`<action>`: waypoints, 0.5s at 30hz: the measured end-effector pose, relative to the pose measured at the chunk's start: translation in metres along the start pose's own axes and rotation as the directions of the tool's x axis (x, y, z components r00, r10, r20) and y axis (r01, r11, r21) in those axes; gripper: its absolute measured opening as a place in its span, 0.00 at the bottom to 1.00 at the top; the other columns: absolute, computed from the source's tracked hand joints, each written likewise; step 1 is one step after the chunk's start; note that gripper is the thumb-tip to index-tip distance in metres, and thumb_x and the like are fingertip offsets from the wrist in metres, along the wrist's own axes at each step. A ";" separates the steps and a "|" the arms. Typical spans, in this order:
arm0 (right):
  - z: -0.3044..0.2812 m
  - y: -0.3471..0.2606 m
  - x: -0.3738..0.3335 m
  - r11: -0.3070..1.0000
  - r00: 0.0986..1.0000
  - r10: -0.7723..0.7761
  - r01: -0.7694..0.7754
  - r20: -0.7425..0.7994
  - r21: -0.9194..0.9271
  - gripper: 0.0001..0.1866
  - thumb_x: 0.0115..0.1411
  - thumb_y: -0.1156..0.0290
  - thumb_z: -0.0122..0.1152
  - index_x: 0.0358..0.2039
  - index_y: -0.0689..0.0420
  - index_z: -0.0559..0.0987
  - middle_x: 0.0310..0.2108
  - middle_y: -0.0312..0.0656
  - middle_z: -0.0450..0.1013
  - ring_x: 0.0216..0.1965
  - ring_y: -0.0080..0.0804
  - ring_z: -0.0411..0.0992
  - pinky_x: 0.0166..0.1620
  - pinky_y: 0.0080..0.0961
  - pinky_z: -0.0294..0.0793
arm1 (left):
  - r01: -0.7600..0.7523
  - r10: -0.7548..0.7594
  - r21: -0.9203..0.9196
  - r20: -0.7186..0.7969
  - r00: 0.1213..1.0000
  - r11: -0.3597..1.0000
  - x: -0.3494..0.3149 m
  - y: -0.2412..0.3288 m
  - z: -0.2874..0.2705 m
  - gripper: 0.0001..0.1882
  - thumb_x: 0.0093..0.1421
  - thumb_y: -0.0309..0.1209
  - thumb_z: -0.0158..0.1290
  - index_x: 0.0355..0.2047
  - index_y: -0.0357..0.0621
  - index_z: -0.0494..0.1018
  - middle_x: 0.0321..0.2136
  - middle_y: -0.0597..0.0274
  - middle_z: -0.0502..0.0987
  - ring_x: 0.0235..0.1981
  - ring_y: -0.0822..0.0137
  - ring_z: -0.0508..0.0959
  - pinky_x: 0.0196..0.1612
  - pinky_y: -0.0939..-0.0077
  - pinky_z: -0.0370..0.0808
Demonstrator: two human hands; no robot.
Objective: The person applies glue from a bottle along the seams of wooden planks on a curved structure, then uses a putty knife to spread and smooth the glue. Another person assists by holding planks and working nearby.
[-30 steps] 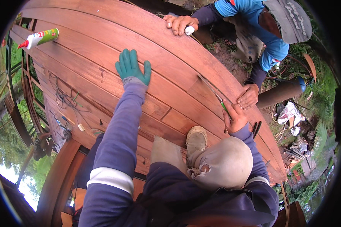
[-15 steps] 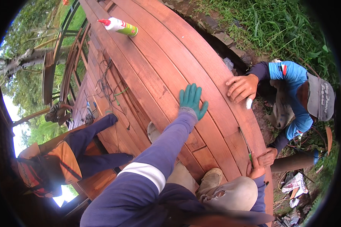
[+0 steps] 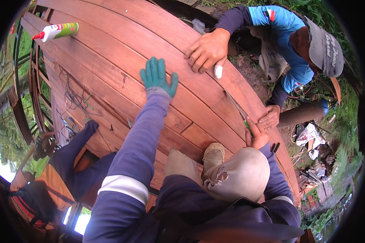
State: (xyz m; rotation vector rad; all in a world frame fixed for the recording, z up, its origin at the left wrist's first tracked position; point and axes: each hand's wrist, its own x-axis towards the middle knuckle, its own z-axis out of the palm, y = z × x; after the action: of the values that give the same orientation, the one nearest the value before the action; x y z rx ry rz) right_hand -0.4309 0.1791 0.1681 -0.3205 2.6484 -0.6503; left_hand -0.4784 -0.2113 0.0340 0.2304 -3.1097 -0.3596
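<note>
My left hand (image 3: 159, 77), in a green-coated glove, lies flat on the reddish-brown deck boards (image 3: 121, 52) with its fingers stretched out. My bare right hand (image 3: 257, 135) grips the green handle of a thin tool with a long narrow metal shaft or blade (image 3: 235, 103). The metal lies along the seam beside the curved edge board (image 3: 247, 89); whether it is inside the gap I cannot tell. Across from me, a co-worker's hand (image 3: 208, 50) with a white-wrapped thumb rests on the boards. The co-worker's other hand (image 3: 270, 116) touches the edge board close to my right hand.
A white and green glue bottle (image 3: 61, 31) with a red nozzle lies at the far left. Dark cable (image 3: 73, 97) is tangled on the boards. Another person (image 3: 65, 170) is at the left. Past the deck's right edge are a cylinder (image 3: 302, 115) and scraps (image 3: 310, 135) on the ground.
The view has shifted, so the deck, bottle and co-worker appear farther left. More of my right arm and the green-handled tool shows. My left hand stays flat on the boards.
</note>
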 end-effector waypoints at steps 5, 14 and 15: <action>0.001 0.003 0.002 1.000 1.000 -0.016 0.016 0.017 0.007 0.23 0.58 0.76 0.64 0.56 0.55 0.80 0.33 0.49 0.77 0.29 0.49 0.77 0.34 0.37 0.78 | 0.021 -0.021 -0.037 0.005 1.000 0.999 -0.001 -0.002 -0.004 0.37 0.62 0.47 0.54 0.67 0.40 0.60 0.68 0.41 0.58 0.70 0.41 0.55 0.70 0.37 0.46; 0.008 0.015 0.009 0.968 0.997 -0.076 0.076 -0.011 0.237 0.23 0.57 0.78 0.62 0.55 0.62 0.79 0.34 0.56 0.77 0.33 0.56 0.76 0.39 0.40 0.77 | -0.004 0.004 -0.023 -0.007 1.000 1.000 0.000 -0.003 -0.004 0.36 0.62 0.46 0.55 0.65 0.38 0.61 0.66 0.39 0.60 0.68 0.41 0.58 0.67 0.38 0.51; 0.008 0.015 0.007 0.978 0.996 -0.085 0.083 0.000 0.189 0.23 0.57 0.77 0.62 0.55 0.61 0.79 0.34 0.55 0.77 0.33 0.56 0.76 0.39 0.40 0.77 | 0.008 -0.008 -0.026 0.002 1.000 1.000 -0.001 -0.003 -0.004 0.36 0.62 0.47 0.54 0.65 0.40 0.61 0.67 0.41 0.59 0.69 0.42 0.57 0.68 0.38 0.49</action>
State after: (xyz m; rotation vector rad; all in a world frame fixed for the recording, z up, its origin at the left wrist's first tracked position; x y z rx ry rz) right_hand -0.4357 0.1869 0.1523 -0.3805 2.5513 -0.9185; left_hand -0.4773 -0.2151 0.0376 0.2423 -3.1041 -0.4006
